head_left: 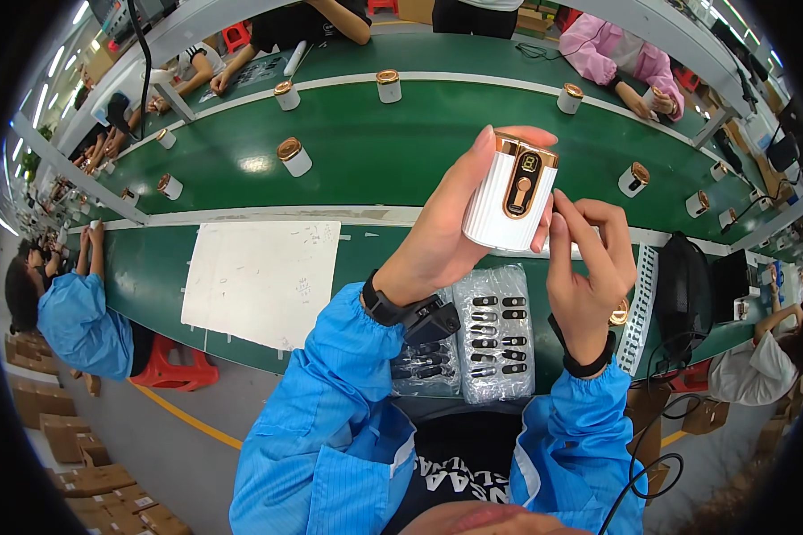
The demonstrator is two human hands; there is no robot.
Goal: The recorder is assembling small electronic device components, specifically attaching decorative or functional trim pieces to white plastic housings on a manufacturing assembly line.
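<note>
My left hand (442,209) is closed around a small white ribbed device (491,209) with rose-gold trim, tilted up in front of me. Its black front panel (524,185) carries a small lit display and a rose-gold button. Close to the device's right edge, my right hand (593,263) has its thumb and index finger drawn together. Whatever they pinch, if anything, is too small to make out. Below the hands lies a clear plastic-wrapped tray (498,385) with several small black panels, and a similar bag (426,370) is partly covered by my left sleeve.
Several white and gold devices (294,157) stand along the green conveyor (473,116). A white paper sheet (250,285) is taped to the bench at left. A black bag (684,285) and a perforated strip (638,308) are at right. Other people sit around the line.
</note>
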